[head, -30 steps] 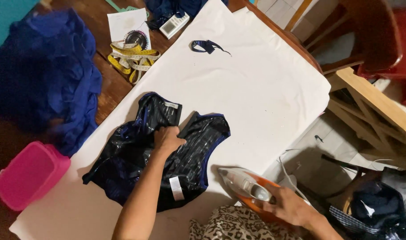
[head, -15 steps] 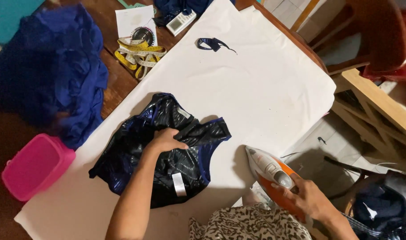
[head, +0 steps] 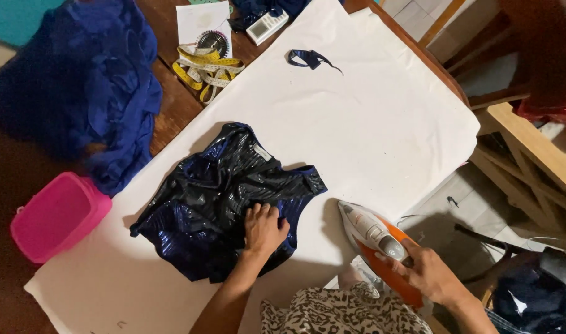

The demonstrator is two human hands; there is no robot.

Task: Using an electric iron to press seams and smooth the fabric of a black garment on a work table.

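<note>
While the left hand point(head: 264, 230) lies flat, fingers spread, on the shiny dark garment point(head: 224, 210), the right hand point(head: 428, 272), fingers clamped on the iron point(head: 379, 244), risks scorching fabric or knuckles.

Pink box point(head: 57, 216), blue cloth heap point(head: 85, 86), yellow tape measure point(head: 205, 71) beside white sheet point(head: 369, 117).

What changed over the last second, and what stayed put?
The left hand slid from the shiny blue garment's middle to its lower edge, flattening it and hiding the white tag. The right hand kept gripping the orange iron, bringing it closer. Tape measure and pink box stayed.
</note>
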